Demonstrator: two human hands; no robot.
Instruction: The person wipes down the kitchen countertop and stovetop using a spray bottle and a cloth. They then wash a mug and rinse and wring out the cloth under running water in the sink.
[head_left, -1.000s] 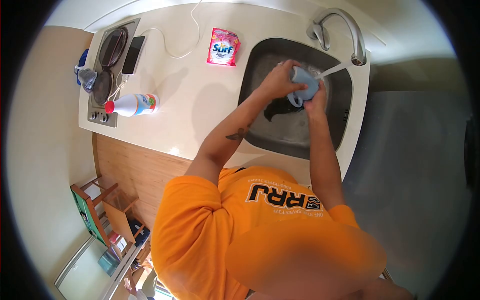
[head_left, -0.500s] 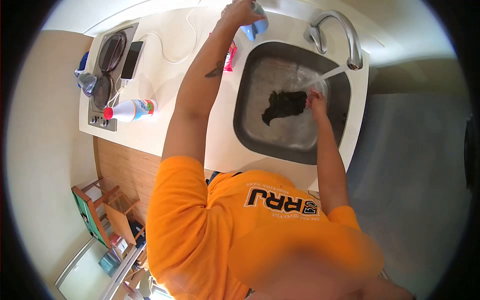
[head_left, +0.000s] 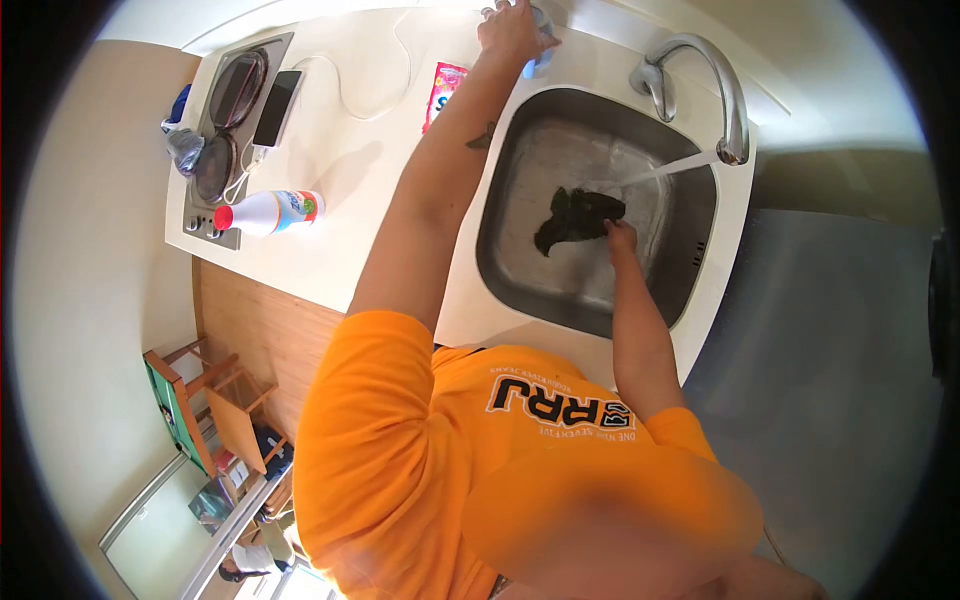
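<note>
My right hand [head_left: 621,236] is closed on the edge of a dark, wet cloth [head_left: 578,216] inside the steel sink [head_left: 540,282]. From the curved faucet [head_left: 735,110], a stream of water runs into the sink near the cloth. My left hand [head_left: 512,32] is stretched to the back of the counter, fingers apart, beside a light blue container [head_left: 541,58]. The hand partly covers that container, so its kind is unclear. Close to my left forearm lies a pink and white packet [head_left: 442,92].
On the counter [head_left: 385,160] stand a white bottle with a red cap [head_left: 270,213] and a two-plate cooktop [head_left: 240,90]. A phone [head_left: 277,108] with a white cable lies beside the plates. A clear plastic bag [head_left: 186,150] sits at the far left. Wooden furniture [head_left: 235,425] stands behind.
My left hand has loosened from around the blue container and its fingers have spread. My right hand has moved lower and left along the cloth, which is bunched a little more.
</note>
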